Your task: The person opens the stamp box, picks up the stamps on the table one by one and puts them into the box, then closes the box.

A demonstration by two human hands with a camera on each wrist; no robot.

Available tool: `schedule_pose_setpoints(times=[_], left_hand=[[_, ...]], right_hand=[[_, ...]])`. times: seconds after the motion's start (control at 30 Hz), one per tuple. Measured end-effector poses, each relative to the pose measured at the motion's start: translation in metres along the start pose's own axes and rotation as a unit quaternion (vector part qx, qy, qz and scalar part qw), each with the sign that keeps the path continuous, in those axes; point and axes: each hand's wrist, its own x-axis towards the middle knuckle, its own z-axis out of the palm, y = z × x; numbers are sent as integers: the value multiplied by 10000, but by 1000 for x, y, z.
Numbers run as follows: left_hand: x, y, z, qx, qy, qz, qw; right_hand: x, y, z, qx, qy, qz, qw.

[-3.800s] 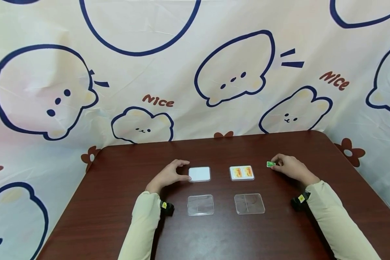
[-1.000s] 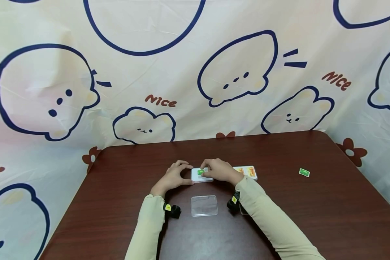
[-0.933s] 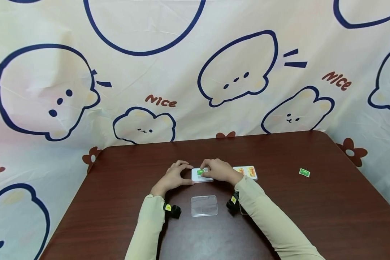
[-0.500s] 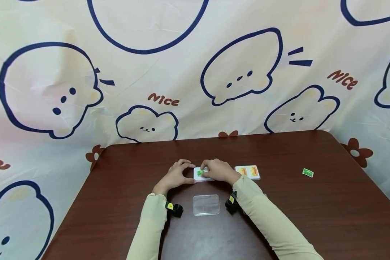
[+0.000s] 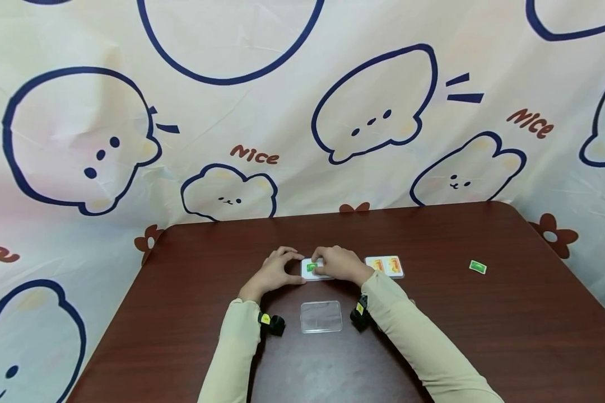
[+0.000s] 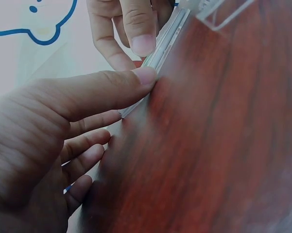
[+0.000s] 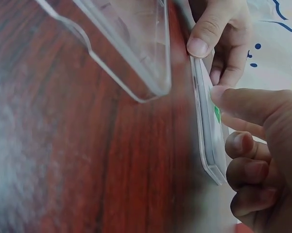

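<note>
In the head view, my left hand [image 5: 272,274] steadies the left end of a flat clear case with a white top [image 5: 313,276], thumb at its near edge and index finger at its far edge. My right hand [image 5: 340,263] reaches across from the right. Its thumb and index finger pinch a small green card [image 5: 311,267] against the white surface, partly covering it. In the right wrist view the case [image 7: 202,121] shows edge-on, and a green sliver of the card [image 7: 217,114] peeks out beside the right thumb. The other right fingers are curled.
A second case with two orange-and-yellow cards [image 5: 385,266] sits just right of the right hand. Farther right lies another green card [image 5: 478,267]. A clear plastic lid [image 5: 321,317] rests nearer me on the brown table [image 5: 181,313]. A patterned cloth [image 5: 292,112] hangs behind the table.
Since the oldest frame, my right hand has come left with the green card onto the white-topped case, exposing another green card on the table. Over the last second both hands have stayed nearly still.
</note>
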Motion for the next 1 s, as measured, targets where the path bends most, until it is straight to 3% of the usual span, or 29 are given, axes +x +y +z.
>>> schedule_pose_setpoints(times=[0.43, 0.7, 1.0], left_hand=[[1, 2, 1, -36, 20, -40, 10000], [-1, 3, 2, -56, 39, -98, 9999], [-1, 2, 1, 22, 90, 36, 10000]], right_hand=[[-17, 18, -13, 1002, 428, -31, 9940], [-42, 32, -35, 1415, 691, -61, 9875], [-79, 73, -68, 1616, 1036, 31, 9814]])
